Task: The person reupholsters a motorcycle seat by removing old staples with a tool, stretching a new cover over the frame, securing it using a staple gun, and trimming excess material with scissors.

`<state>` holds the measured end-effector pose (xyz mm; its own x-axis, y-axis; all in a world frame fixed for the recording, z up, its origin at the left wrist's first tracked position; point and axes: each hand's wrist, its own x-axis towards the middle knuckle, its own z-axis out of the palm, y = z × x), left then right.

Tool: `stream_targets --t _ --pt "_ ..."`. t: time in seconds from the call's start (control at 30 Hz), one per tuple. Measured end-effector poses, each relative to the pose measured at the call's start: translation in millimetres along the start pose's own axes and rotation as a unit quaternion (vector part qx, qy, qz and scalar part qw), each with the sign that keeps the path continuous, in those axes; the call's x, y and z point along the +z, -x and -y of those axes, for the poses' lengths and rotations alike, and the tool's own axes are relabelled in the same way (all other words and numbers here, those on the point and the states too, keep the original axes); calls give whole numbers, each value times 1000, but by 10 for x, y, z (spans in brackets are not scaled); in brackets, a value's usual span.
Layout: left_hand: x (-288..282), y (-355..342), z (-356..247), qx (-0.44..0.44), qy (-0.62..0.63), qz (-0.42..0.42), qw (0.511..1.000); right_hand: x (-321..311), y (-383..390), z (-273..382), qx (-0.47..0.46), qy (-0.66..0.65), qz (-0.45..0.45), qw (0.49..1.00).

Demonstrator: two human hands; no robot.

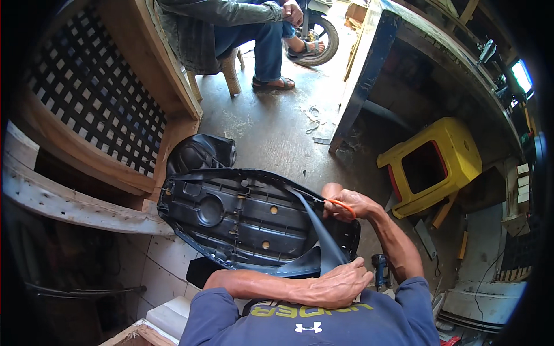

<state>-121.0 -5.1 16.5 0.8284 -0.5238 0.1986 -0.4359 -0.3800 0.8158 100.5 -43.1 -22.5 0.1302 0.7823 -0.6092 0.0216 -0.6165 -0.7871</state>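
A motorcycle seat (254,213) lies upside down in front of me, its black plastic base showing. Dark cover material (297,266) runs round its rim. My right hand (353,204) is closed round orange-handled scissors (345,209) at the seat's far right edge; the blades are hard to make out against the black. From that edge a loose strip of dark vinyl (318,226) stretches across the base toward my chest. My left hand (340,284), fingers curled, grips the strip's near end, though its fingertips are partly hidden.
Beyond the seat lies another black moulded piece (199,153). A yellow plastic stool (461,144) rests tipped over at right, near a workbench (369,75). A blue power tool (380,270) is beside my right arm. Another person (231,34) sits ahead; a wooden lattice frame (98,86) stands left.
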Motion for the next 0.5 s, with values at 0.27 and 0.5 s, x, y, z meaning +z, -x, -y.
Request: stream_targets --t 0.27,0.5 --pt "-21 -2 -7 12 5 12 1000 -137 87 83 10 53 55 997" --pt "-49 -66 -18 21 10 16 1000 -176 -105 156 -26 44 90 995"
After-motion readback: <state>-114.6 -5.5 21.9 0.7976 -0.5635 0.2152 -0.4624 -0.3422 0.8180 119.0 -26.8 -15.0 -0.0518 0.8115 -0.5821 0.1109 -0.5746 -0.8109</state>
